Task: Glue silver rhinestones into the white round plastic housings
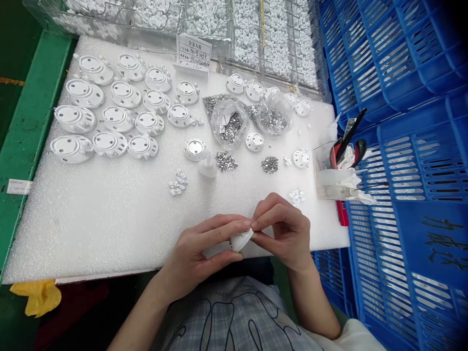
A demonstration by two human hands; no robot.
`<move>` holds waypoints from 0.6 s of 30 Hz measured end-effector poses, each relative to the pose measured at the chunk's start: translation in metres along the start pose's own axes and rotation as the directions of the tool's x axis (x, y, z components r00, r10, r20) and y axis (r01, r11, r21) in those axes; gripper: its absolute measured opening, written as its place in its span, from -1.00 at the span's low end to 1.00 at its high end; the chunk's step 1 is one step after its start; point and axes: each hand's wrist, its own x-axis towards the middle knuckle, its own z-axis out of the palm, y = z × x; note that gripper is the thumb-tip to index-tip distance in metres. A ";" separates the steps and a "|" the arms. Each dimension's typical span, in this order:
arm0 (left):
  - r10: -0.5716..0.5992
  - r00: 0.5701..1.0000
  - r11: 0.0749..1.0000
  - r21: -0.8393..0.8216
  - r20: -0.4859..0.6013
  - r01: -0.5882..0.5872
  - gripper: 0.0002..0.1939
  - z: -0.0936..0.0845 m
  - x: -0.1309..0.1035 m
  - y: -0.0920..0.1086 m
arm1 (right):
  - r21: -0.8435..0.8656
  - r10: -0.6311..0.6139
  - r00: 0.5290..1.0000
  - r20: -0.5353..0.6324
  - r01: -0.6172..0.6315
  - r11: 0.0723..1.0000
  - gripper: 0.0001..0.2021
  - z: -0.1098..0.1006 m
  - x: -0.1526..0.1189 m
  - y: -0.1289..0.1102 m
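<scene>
A small white plastic disc-shaped part (241,240) is held on edge above the front of the foam-topped table (120,214). My left hand (208,248) grips it between thumb and fingers. At its upper right rim, the thumb and forefinger of my right hand (283,231) pinch together; whether a smaller piece lies between them is hidden. Beyond the hands lie a pile of small white pieces (178,183), a white dropper bottle (207,166) and two heaps of tiny silvery metal parts (225,161) (269,165). Another white pile (296,197) sits just past my right hand.
Rows of white oval assemblies (116,118) cover the back left. Open plastic bags (229,124) of metal parts sit mid-table. Clear trays (208,19) of white pieces and a handwritten label (193,52) stand behind. Right are a clear tool box (325,175) with black-and-red pliers and blue crates (409,185).
</scene>
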 end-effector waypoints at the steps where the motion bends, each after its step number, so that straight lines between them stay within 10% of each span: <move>1: -0.016 1.000 1.000 -0.004 -0.006 0.016 -0.50 0.000 0.000 0.001 | 0.000 0.000 1.000 0.002 0.000 1.000 -0.78 0.000 0.000 0.000; 13: -0.115 0.990 0.968 -0.234 -0.083 0.093 -0.63 0.003 -0.004 -0.001 | 0.132 0.119 0.986 0.112 -0.134 0.982 -0.74 -0.003 0.016 -0.008; 18: -0.104 0.990 0.948 -0.312 -0.097 0.069 -0.69 0.003 -0.007 -0.003 | -0.028 0.153 0.984 -0.090 -0.156 0.987 -0.93 0.001 0.049 -0.016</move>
